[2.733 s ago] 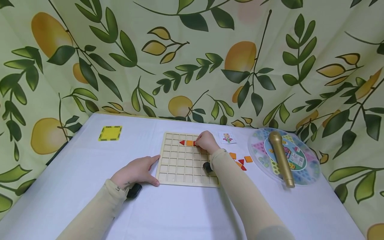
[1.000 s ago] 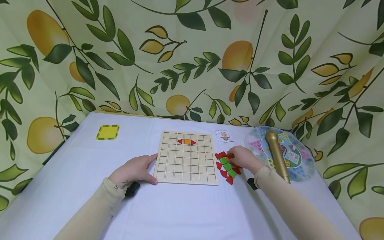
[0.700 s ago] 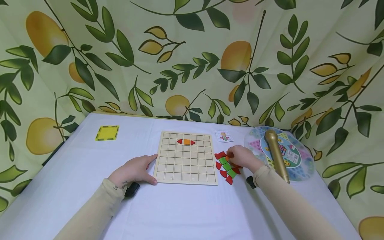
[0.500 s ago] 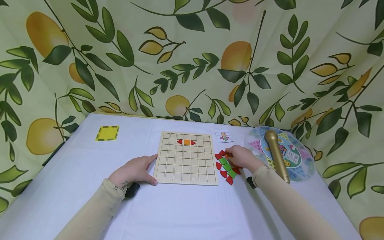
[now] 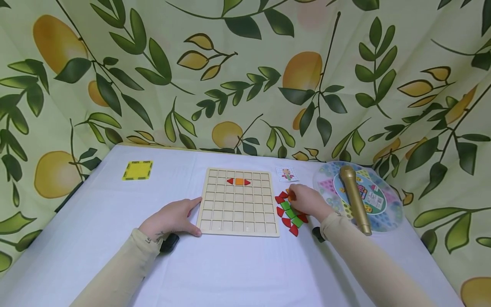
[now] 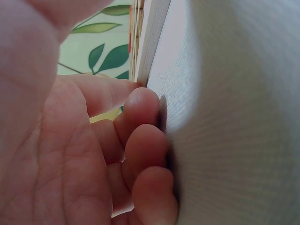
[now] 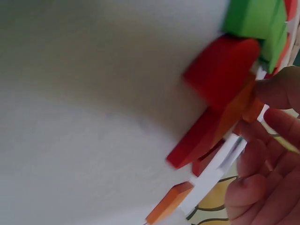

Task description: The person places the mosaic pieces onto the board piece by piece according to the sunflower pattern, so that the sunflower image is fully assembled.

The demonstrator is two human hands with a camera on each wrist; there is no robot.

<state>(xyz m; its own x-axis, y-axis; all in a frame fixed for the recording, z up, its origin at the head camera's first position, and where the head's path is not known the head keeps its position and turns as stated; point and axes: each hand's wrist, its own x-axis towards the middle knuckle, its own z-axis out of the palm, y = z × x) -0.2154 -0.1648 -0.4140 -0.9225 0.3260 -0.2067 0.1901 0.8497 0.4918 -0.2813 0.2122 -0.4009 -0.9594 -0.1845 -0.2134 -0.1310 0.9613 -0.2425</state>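
A wooden grid board (image 5: 238,213) lies mid-table, with an orange square (image 5: 239,181) between two red pieces in one of its upper rows. At its left edge my left hand (image 5: 172,219) rests, forefinger and thumb spread against the rim; the other fingertips (image 6: 146,150) sit on the tablecloth in the left wrist view. Right of the board, my right hand (image 5: 310,200) is over a group of loose pieces. There the right wrist view has its thumb and forefinger pinching an orange piece (image 7: 253,110). Red pieces (image 7: 222,70) and green squares (image 5: 290,213) lie around it; the hand hides some.
A small picture card (image 5: 286,174) lies beyond the pieces. Farther right, a gold microphone (image 5: 356,200) lies on a round, colourful plastic-covered disc (image 5: 326,183). A yellow square (image 5: 138,170) is at the back left. A patterned curtain (image 5: 245,76) hangs behind the table.
From the board's upper rows my right hand has moved right to the loose pieces; a red piece now shows beside the orange square. Lately it shifts only slightly. My left hand stays put.
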